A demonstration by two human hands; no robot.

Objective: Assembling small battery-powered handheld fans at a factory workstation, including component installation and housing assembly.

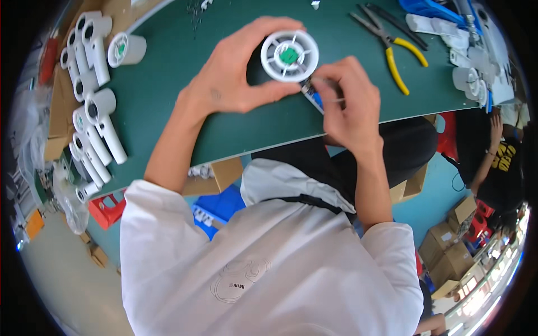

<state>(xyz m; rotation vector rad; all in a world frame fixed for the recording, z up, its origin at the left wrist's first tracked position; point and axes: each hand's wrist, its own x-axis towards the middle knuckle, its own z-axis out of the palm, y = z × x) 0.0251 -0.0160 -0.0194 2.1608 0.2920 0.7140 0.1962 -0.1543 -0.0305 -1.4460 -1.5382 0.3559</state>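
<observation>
White shirt [269, 252] nearest; left hand [224, 75] curled round white wheel-like part [289, 56], held over green tabletop [224, 131]; right hand [354, 103] at its near right edge, fingers bent, blurred, grip cannot be told. White handled units [100, 59] clustered left; yellow-handled pliers [386, 41] far right. Room, right: cardboard boxes [440, 243] on blue floor [414, 215], co-worker [502, 179] beyond

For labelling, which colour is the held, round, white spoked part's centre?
The spoked part has a green centre, best in head view.

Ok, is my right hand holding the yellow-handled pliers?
No, the pliers lie open on the green tabletop, apart from the right hand.
</observation>
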